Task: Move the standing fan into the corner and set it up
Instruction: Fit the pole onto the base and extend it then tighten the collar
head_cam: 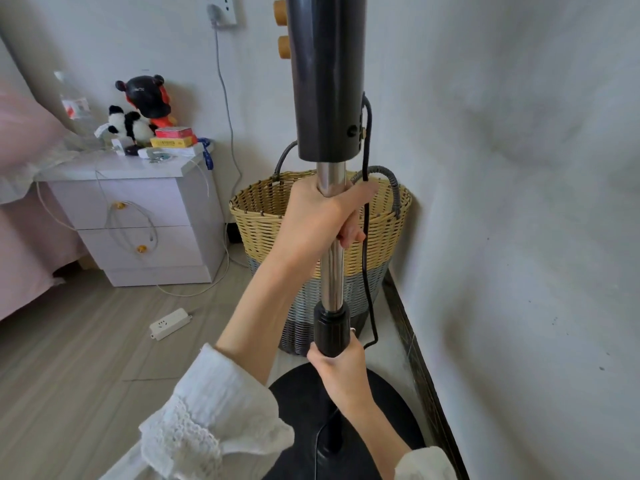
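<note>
Room corner, left hand (323,216) gripping fan pole (331,271), right hand (341,367) clasping collar (332,329)

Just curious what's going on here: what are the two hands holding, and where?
Both grip the standing fan. The left hand wraps the chrome pole below the black housing; the right hand clasps the black collar lower down.

Grey plaster walls (519,168), pale wood-look floor (69,358), white nightstand (138,209), wall socket (221,8)
</note>
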Demonstrator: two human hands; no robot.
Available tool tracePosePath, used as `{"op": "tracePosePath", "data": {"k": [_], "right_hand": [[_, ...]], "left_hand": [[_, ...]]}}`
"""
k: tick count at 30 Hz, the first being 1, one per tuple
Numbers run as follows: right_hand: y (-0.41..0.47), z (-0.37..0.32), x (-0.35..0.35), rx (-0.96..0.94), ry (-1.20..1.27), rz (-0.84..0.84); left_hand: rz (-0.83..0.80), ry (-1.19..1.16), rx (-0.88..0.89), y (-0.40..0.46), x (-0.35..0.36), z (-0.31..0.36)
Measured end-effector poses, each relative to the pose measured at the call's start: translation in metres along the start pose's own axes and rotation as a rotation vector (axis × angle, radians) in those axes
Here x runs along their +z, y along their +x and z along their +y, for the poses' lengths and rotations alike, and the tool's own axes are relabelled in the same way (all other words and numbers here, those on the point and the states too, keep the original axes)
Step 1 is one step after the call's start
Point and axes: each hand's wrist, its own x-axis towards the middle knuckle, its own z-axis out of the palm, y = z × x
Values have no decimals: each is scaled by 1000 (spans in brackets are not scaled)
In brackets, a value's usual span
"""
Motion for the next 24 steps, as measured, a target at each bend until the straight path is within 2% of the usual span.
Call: {"op": "tracePosePath", "data": {"k": [6, 8, 10, 13, 16, 24], "right_hand": [[3, -3, -1, 5, -7, 33], [3, -3, -1, 17, 4, 39], [3, -3, 0, 37, 24, 40], [4, -4, 0, 56, 45, 31], [2, -2, 1, 67, 51, 13], [3, 4, 1, 61, 13, 51]], "left_hand": [[-6, -95, 49, -7, 3, -22], [-29, -86, -9, -16, 4, -38], [-51, -52, -140, -27, 6, -54], [25, -38, -265, -33, 10, -68], [105, -27, -288, -30, 12, -66], [88, 27, -300, -28, 15, -60]]}}
